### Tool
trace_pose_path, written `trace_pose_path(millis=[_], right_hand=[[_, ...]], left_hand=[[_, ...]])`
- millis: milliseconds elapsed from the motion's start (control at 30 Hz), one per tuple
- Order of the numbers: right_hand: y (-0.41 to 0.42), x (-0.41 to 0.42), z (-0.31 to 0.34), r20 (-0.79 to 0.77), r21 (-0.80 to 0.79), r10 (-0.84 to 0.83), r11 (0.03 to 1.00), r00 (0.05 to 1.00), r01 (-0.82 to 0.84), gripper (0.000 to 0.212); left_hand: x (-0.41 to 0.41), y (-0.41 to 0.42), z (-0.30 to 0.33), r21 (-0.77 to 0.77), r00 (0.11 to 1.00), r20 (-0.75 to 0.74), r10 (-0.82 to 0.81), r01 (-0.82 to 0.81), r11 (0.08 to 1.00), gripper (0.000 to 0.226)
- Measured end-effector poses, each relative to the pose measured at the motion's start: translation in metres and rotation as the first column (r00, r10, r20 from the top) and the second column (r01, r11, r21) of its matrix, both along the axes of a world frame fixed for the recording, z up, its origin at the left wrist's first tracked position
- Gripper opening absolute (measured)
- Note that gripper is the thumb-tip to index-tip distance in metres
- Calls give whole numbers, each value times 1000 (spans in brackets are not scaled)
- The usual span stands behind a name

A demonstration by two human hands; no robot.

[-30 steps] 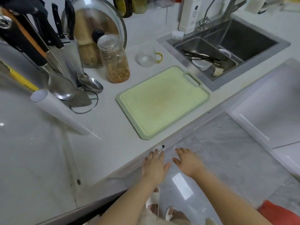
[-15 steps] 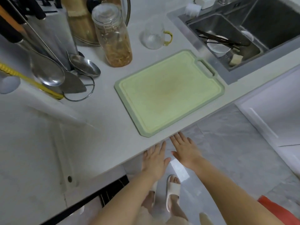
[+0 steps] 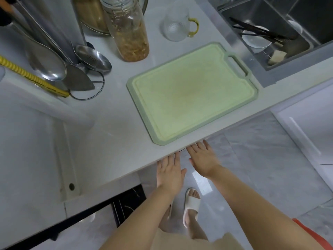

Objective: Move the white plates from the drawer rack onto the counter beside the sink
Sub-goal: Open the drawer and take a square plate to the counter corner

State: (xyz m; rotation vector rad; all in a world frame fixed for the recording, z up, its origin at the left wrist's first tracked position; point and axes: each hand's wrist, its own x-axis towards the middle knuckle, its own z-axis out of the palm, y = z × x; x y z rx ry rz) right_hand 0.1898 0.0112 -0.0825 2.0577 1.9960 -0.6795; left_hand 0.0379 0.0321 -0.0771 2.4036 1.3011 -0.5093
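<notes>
We look from one head-worn camera, steeply down and forward, close over the tabletop (image 3: 111, 141) edge and floor (image 3: 261, 168).

Pale grey counter (image 3: 111, 141) across the middle, edge running from 8 o'clock up to 3 o'clock. Steel sink (image 3: 281, 33) sunk in at 1 o'clock. Grey marbled floor tiles (image 3: 270, 168) toward 4 o'clock, glossy, with a bright patch of reflected light. White cabinet front (image 3: 310, 120) at 3 o'clock.

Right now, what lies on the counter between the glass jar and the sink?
In the head view, a clear glass mug with a yellow handle stands between the glass jar and the sink; the green cutting board lies nearer.
</notes>
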Motion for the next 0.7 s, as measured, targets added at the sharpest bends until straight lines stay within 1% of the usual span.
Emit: trace_pose_path(millis=[233, 367, 567, 700], right_hand=[[2, -1, -1, 47, 20, 1, 1000, 999, -2, 72], [0, -1, -4, 44, 38, -5, 999, 999, 3, 75], [-2, 1, -1, 32, 49, -1, 999, 999, -1, 64], [-7, 1, -1, 21, 38, -1, 999, 1000, 1, 62]], left_hand=[[7, -4, -2, 4, 996, 7, 91, -91, 996, 67], [11, -6, -3, 16, 993, -2, 119, -119, 993, 64], [16, -8, 1, 10, 987, 11, 162, -162, 987, 62], [17, -11, 6, 15, 984, 16, 177, -178, 984, 63]])
